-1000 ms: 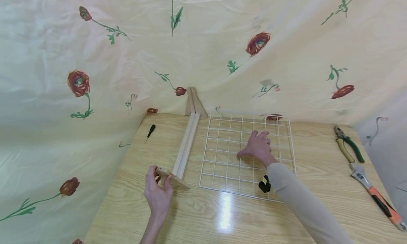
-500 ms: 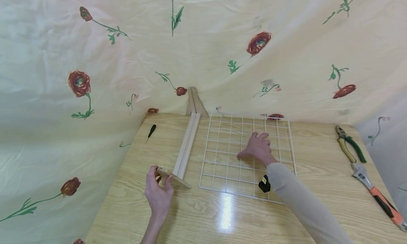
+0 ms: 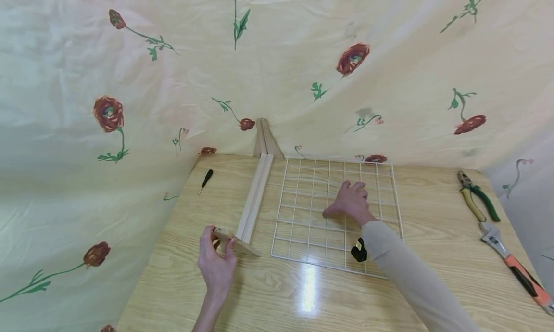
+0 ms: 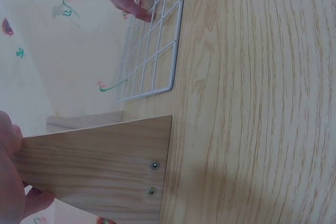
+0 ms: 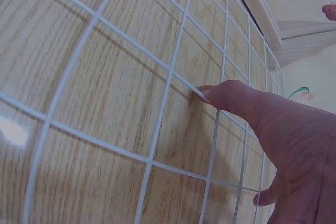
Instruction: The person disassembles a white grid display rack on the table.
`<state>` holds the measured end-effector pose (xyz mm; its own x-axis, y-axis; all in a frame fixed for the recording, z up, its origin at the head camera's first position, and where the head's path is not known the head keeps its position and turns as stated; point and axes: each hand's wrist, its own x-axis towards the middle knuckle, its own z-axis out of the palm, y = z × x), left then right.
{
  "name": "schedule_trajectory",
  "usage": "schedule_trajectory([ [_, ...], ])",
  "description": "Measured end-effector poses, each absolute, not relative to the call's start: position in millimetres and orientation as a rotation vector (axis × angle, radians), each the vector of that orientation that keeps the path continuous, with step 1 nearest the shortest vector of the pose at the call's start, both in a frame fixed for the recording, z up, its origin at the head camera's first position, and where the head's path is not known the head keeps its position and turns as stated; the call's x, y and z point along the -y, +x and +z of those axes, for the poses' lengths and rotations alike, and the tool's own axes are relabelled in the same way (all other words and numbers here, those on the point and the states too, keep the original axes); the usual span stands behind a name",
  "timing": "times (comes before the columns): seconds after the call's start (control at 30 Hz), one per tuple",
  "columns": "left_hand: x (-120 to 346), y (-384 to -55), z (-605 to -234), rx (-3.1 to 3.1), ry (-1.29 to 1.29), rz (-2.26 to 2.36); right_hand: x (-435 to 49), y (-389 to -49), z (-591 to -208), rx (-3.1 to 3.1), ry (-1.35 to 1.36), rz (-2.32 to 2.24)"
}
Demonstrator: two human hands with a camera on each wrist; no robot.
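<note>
My left hand (image 3: 216, 264) grips the narrow top of a tapered wooden end panel (image 4: 100, 166), thumb on one side and fingers on the other. The panel stands on its wide edge, and two bolt heads (image 4: 154, 165) show on its outer face. From it, pale wooden bars (image 3: 255, 197) run back to a matching panel (image 3: 267, 142) against the cloth. My right hand (image 3: 348, 202) is spread over a white wire grid (image 3: 303, 214) lying on the table. Its thumb tip (image 5: 220, 95) touches a wire; the other fingertips are partly hidden.
A small black screwdriver (image 3: 207, 179) lies left of the frame. Near my right forearm is a black tape measure (image 3: 358, 251). Pliers (image 3: 478, 197) and an adjustable wrench (image 3: 515, 267) lie along the right edge of the wooden table (image 3: 268, 298). Flowered cloth (image 3: 277, 72) hangs behind.
The far edge of the wire grid has dropped slightly toward the table. Both hands stay almost where they were, and the left one keeps its hold on the panel.
</note>
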<state>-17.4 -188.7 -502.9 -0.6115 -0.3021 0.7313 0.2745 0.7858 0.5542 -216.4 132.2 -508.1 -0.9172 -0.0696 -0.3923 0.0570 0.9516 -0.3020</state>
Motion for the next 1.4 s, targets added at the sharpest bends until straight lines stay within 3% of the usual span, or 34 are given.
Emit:
schedule_trajectory([
  [1.4, 188.8, -18.7, -504.7, 2.061, 0.02, -0.815, -132.0, -221.9, -514.9, -2.652, -0.053, -0.397],
])
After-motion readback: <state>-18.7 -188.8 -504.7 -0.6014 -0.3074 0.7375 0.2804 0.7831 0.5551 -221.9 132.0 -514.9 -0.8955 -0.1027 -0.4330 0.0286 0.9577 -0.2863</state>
